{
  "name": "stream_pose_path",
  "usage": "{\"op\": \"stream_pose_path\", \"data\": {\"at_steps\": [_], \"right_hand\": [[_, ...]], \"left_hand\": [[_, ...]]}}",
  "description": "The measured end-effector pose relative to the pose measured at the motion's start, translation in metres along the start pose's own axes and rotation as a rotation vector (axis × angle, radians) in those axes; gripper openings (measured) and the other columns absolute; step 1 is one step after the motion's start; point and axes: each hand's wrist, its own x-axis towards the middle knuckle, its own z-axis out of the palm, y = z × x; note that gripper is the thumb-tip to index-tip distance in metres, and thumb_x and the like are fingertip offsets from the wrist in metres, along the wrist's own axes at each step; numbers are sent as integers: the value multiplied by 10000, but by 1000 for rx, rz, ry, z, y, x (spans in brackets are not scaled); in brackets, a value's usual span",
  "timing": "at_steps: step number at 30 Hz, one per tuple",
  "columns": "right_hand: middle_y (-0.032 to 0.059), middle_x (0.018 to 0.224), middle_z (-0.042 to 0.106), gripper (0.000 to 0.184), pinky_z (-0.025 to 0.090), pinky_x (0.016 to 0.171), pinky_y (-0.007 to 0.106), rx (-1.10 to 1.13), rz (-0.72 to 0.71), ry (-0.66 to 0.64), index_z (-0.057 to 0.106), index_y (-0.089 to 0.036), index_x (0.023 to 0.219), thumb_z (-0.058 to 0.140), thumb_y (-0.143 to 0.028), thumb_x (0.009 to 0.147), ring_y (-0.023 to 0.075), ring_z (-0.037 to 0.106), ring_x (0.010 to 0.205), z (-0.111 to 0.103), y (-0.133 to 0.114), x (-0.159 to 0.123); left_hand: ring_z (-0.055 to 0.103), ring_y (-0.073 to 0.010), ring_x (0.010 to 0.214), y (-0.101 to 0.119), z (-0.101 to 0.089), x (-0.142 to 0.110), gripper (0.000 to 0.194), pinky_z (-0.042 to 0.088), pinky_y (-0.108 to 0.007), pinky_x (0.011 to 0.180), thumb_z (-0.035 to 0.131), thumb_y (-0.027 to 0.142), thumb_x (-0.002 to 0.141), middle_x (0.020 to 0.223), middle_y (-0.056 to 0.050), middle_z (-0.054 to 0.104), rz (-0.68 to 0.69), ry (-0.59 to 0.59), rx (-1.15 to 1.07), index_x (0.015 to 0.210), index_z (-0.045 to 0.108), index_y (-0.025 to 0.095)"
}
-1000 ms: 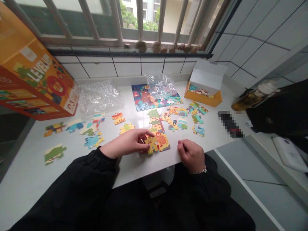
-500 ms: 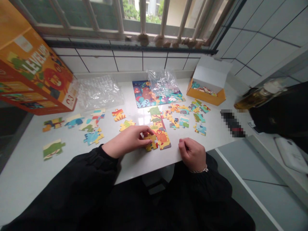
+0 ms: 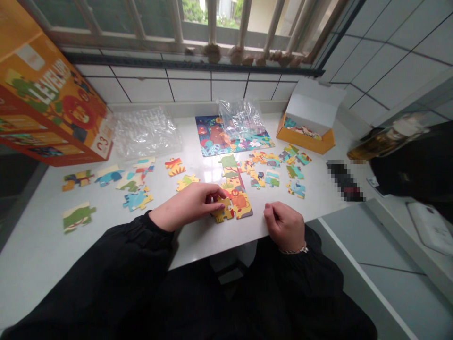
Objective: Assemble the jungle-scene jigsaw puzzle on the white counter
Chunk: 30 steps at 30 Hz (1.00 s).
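My left hand (image 3: 198, 200) is closed on a yellow puzzle piece (image 3: 223, 213), pinching it between thumb and fingers. That piece lies against the lower left side of a joined strip of puzzle pieces (image 3: 240, 200) showing a lion and a tree; whether the two interlock fully I cannot tell. My right hand (image 3: 286, 225) rests as a fist at the counter's front edge, with nothing visible in it. Loose puzzle pieces lie on both sides: a red and yellow one (image 3: 174, 166), a green one (image 3: 78, 216), a blue elephant one (image 3: 296, 188) and several others.
Behind the pieces lies a dark picture sheet (image 3: 212, 141), partly under a clear plastic bag (image 3: 242, 115). Another plastic bag (image 3: 145, 132) is beside a tall orange box (image 3: 71, 104). An open small box (image 3: 306, 137) holds pieces. A bottle (image 3: 385, 139) and a blurred-out dark object (image 3: 345, 182) are at right.
The view has shifted slightly. My left hand still pinches the yellow piece beside the strip, with barely any movement; my right fist stays put.
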Motion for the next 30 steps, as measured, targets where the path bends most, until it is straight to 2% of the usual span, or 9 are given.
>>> {"op": "stream_pose_path", "data": {"at_steps": [5,9,11,16,21,22,24,28,30], "right_hand": [[-4,686,587,380,346,638,358,5,-8,-3,560,-247,765,539,-305,1141,166,542,630,0,0,0],[-4,686,592,378,349,636,356,7,-5,-6,558,-249,768,542,-311,1140,166,548,630,0,1,-1],[-3,685,597,377,349,637,354,5,-3,-8,556,-250,768,542,-315,1139,167,552,631,0,0,-1],[1,683,600,388,343,637,355,-1,2,-9,552,-250,762,528,-323,1142,169,553,627,-1,-1,0],[-4,672,581,384,340,634,354,4,-9,-6,545,-249,759,538,-309,1139,167,542,623,-1,-1,1],[-5,674,580,381,340,634,354,6,-8,-7,545,-249,761,540,-306,1138,167,541,623,-1,-1,1],[-6,674,578,379,340,635,354,7,-3,-7,547,-247,762,540,-304,1137,165,538,620,-1,-1,0],[-4,672,578,382,348,635,351,4,-2,-9,548,-248,763,532,-309,1140,166,544,623,-1,-1,0],[-3,667,581,387,352,630,349,4,-2,-13,545,-250,759,531,-317,1140,167,545,619,-1,-1,0]], "left_hand": [[637,-162,711,7,-5,-2,322,446,-271,626,749,461,920,818,7,715,-40,-8,-95,1133,766,220],[703,-180,716,11,-9,-6,491,491,-261,619,742,486,942,813,21,732,-111,-67,-230,1380,710,266],[732,-189,734,11,-10,-7,502,516,-261,632,724,495,965,832,14,759,-144,-91,-258,1425,704,293],[644,-141,659,6,-10,-7,357,428,-228,550,726,485,971,851,6,756,-102,-44,-201,1257,784,278],[558,-117,621,7,-15,-7,334,394,-222,550,722,458,983,782,20,688,-63,-46,-164,1251,789,270],[560,-119,624,7,-17,-8,337,400,-223,553,726,459,982,776,17,679,-55,-23,-176,1248,788,261],[585,-130,641,6,-22,-9,356,433,-224,562,750,468,971,779,5,673,-58,94,-220,1241,777,237],[671,-153,685,-7,-32,-8,423,534,-233,581,838,486,917,854,-21,714,-144,480,-364,1211,734,200],[714,-157,721,-16,-35,-6,427,580,-235,619,868,459,894,907,-34,740,-183,611,-465,1180,712,184]]}}
